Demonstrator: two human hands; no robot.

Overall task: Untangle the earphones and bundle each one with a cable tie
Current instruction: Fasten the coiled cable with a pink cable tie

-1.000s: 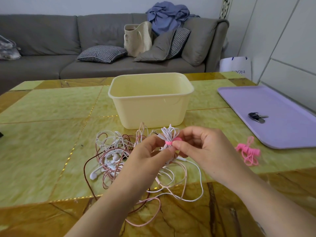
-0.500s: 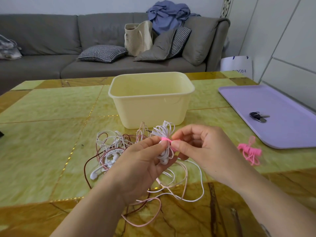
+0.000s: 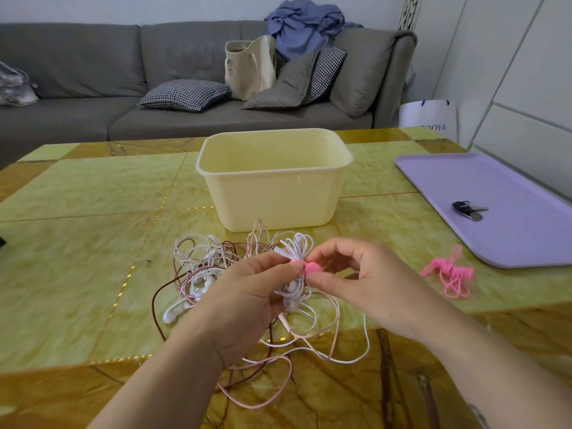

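Working on the tying step for one earphone. Gripping the coiled white earphone (image 3: 297, 247) in the left hand (image 3: 247, 292), fingers curled round the middle of the coil, thumb and forefinger pressing beside the pink cable tie (image 3: 312, 267) wrapped across its waist. Pinching the end of that tie between thumb and forefinger of the right hand (image 3: 365, 283), the other fingers curling loosely behind. Holding the bundle raised just above the worktop (image 3: 77, 243), in front of the yellow tub (image 3: 272, 193), with loops fanning out above the tie and the earbuds hanging below it.

Leaving the tangle of white, pale pink and dark red cords (image 3: 201, 267) on the worktop beneath and to the left of the hands, not yet separated. Keeping the spare pink ties (image 3: 452, 270) off to the right, just beside the purple tray (image 3: 526, 236) carrying a set of keys (image 3: 467, 209).

Judging the tie as wrapped round but not clearly fastened, the fingertips hiding its closure. Next, most likely needing a snug pull on the pinched end and a firm press or twist to close it, while clamping the coil hard enough with the left hand to stop the loops springing apart. After that, probably setting the bundle aside, perhaps into the tub, and going back to the tangle, with most of the task lying ahead.
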